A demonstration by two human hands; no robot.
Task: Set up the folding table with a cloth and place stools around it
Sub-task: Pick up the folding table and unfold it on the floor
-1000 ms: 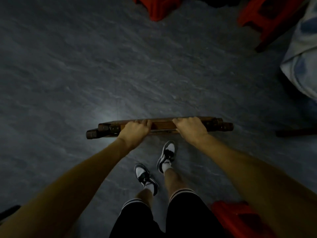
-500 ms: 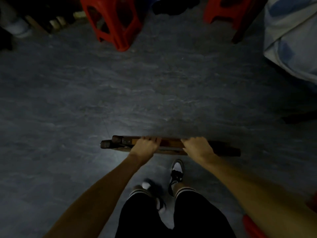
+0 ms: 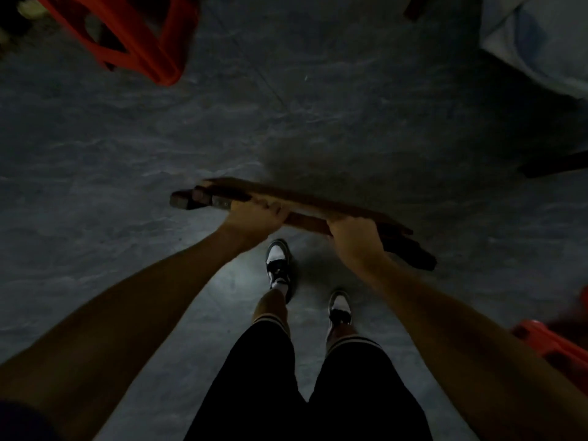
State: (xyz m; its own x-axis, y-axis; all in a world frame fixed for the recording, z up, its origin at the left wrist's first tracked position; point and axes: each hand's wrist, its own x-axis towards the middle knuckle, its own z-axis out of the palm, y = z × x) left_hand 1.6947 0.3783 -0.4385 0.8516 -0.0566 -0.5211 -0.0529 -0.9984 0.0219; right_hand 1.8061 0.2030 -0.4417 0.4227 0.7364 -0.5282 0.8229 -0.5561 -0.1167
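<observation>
Hands grip the folded table [image 3: 305, 211] from above, one near each end of its middle stretch. The left hand [image 3: 251, 218] has its fingers curled over the far edge of the wooden top, close to the dark leg ends that stick out at the left. The right hand [image 3: 356, 235] wraps the same edge further along, fingers closed around the wood. The table is seen edge-on as a long narrow brown bar, held in front of the person's legs above the grey floor [image 3: 318, 122]. Its long axis runs from left to right across the view and slants, the left end sitting further away and the right end nearer and lower in the picture, so the bar points from upper left to lower right. Dark folded legs lie flat along it and poke beyond the top at both ends. Below the table the person's two shoes [image 3: 280, 265] stand on a brighter patch of floor, the left foot ahead of the right. A red stool [image 3: 143, 43] lies tilted at the upper left, well apart from the table, and another red stool [image 3: 553, 345] shows at the right edge near the right forearm. Pale cloth [image 3: 541, 43] with blue marks fills the upper right corner.
</observation>
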